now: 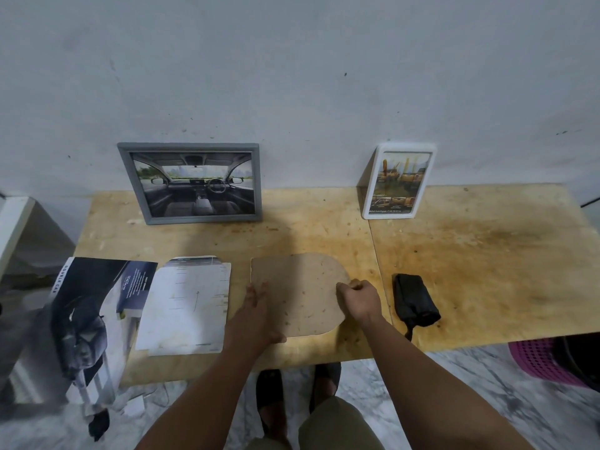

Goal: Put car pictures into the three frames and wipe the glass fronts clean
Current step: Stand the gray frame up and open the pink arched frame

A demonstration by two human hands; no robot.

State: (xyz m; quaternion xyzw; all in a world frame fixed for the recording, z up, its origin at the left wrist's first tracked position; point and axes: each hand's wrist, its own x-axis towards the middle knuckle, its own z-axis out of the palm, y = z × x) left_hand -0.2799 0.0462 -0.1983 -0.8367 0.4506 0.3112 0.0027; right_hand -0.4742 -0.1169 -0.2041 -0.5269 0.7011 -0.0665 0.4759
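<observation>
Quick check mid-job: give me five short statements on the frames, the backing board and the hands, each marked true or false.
1. The grey frame leans against the wall and shows a car interior. True.
2. The white frame lies flat on the table. False: it stands upright against the wall, on the right.
3. Both hands touch the brown backing board. True: the left hand presses flat on its left side, the right hand works at its rounded right edge.
4. The black cloth is in the right hand. False: it lies on the table, right of the board, untouched.
5. The brochure lies right of the board. False: it hangs over the table's left edge.
</observation>
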